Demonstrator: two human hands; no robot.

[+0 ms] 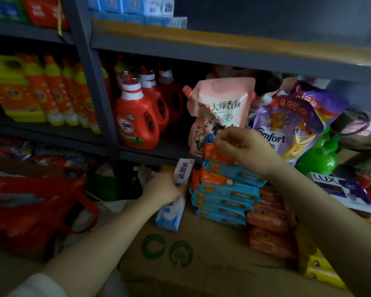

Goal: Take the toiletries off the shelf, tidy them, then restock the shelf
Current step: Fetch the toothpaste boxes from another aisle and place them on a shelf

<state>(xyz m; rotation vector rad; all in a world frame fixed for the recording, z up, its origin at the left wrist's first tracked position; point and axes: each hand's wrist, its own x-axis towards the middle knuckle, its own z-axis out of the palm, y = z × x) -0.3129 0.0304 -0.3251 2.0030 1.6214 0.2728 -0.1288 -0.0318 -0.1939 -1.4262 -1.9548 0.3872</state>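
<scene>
A stack of flat blue soap packs (225, 197), with orange ones mixed in, stands on a cardboard box (193, 256). My right hand (242, 146) pinches the top orange pack (216, 156) at the head of the stack. My left hand (165, 188) grips a small white and purple box (183, 171) against the stack's left side. Under that hand lies a pale blue and white pack (170, 215). Orange-red soap bars (268, 228) are piled to the right of the stack.
The grey shelf (159, 152) behind holds red detergent bottles (137, 121), a pink refill pouch (219, 112) and a purple Comfort pouch (287, 133). A green bottle (319, 159) and a LUX box (338, 187) sit at right. Red bags (30, 211) lie at left.
</scene>
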